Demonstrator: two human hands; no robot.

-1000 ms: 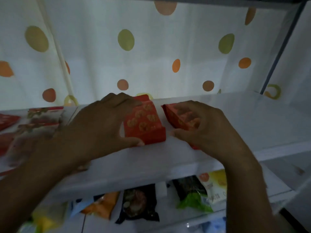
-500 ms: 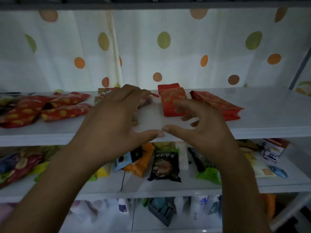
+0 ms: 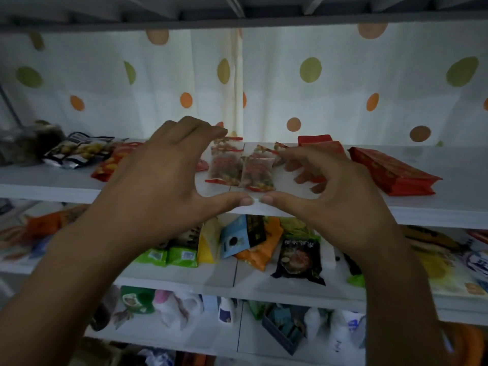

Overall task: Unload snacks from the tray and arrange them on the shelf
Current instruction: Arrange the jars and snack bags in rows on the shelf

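Two small clear snack packets with red trim (image 3: 240, 167) lie side by side on the upper white shelf (image 3: 449, 204). My left hand (image 3: 163, 175) and my right hand (image 3: 330, 188) curve around them, thumbs almost touching at the shelf's front edge, fingers spread, neither clearly gripping a packet. Two red snack bags lie to the right, one (image 3: 393, 171) in full view, the other (image 3: 320, 145) partly behind my right fingers. More red bags (image 3: 111, 165) sit behind my left hand. No tray is visible.
A black and yellow bag (image 3: 79, 150) lies at the upper shelf's left. A spotted white curtain (image 3: 317, 88) backs the shelf. The lower shelves hold several mixed packets, among them green ones (image 3: 169, 257) and a dark one (image 3: 299, 257).
Both hands let go of the two red bags and shifted left along the shelf. They now frame the two small clear packets. The view has pulled back and down.
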